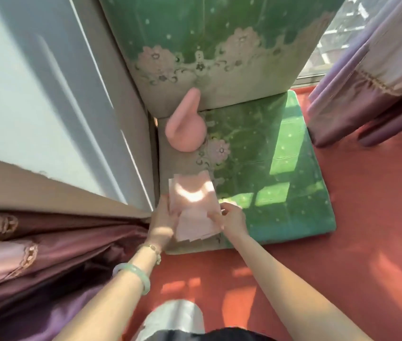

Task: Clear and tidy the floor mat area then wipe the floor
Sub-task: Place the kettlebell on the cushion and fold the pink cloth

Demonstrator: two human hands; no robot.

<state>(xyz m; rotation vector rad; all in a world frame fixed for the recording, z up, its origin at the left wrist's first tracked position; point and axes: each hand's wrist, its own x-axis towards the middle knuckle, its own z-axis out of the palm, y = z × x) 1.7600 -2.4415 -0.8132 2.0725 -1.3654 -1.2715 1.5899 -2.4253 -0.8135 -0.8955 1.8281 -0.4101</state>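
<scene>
Left hand (pixel 161 223) and right hand (pixel 232 220) pinch the pink cloth (pixel 195 207); blur obscures their grip.

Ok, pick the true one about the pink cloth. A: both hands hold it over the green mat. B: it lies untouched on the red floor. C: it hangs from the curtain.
A: the left hand and right hand each grip a side of the pink cloth above the green mat.

Smeared by motion: left hand (pixel 161 222), hiding the left edge of the pale pink folded cloth (pixel 192 205). Cut off above: upright green flowered mat (pixel 219 33).
</scene>
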